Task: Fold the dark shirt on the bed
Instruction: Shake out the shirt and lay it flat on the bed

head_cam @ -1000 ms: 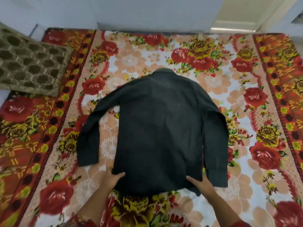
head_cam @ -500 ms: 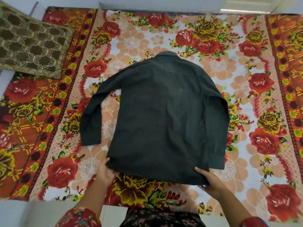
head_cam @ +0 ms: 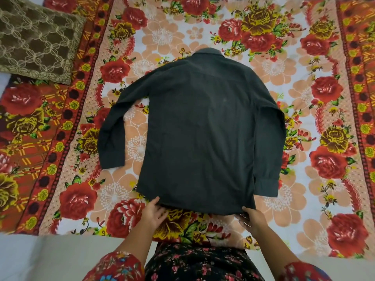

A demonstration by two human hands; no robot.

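Note:
The dark long-sleeved shirt (head_cam: 203,134) lies spread flat, back side up, on the floral bed sheet (head_cam: 316,179), collar at the far end. Its left sleeve angles out and down. The right sleeve lies straight along the body. My left hand (head_cam: 154,212) holds the hem at the near left corner, thumb against the edge and fingers tucked beneath. At the near right corner my right hand (head_cam: 252,220) pinches the hem, thumb on top and fingers curled under.
A brown lace-patterned pillow (head_cam: 36,39) lies at the far left of the bed. The bed's near edge (head_cam: 60,254) runs just below my hands, with my floral clothing against it.
Both hands have stayed on the hem while the shirt slid toward the near edge of the bed. The view has tilted down, so the bed's edge and my clothing now show.

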